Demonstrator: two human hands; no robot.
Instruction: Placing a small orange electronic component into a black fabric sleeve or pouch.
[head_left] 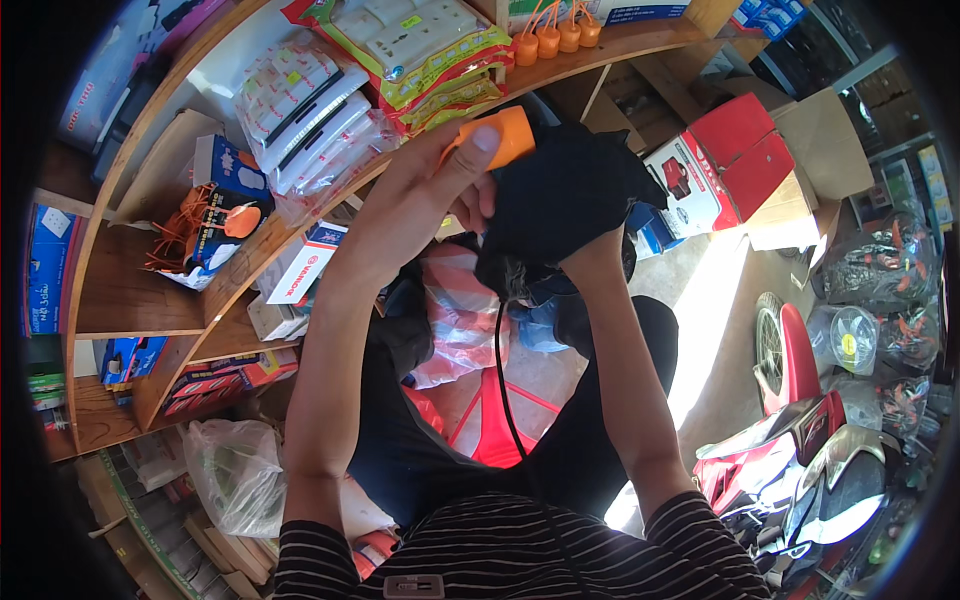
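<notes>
My left hand [450, 180] is closed on an orange, smooth, block-like piece [512, 138], with the thumb lying along its side. Its exact kind is unclear. Right beside it, a crumpled black bag or cloth [565, 195] spreads over the space between my hands. My right hand [598, 255] reaches up into or behind this black material; only the wrist and the heel of the hand show, and the fingers are hidden. Below the black material, a red-and-white striped plastic bag [455, 305] lies between my knees.
Curved wooden shelves [140, 300] on the left and ahead hold packaged white switch plates [310, 95], boxes and several orange lamp holders [548, 42]. A red-and-white carton [705, 175] stands ahead right. A red motorbike [790, 440] is at the right. A red plastic stool [495, 425] shows between my legs.
</notes>
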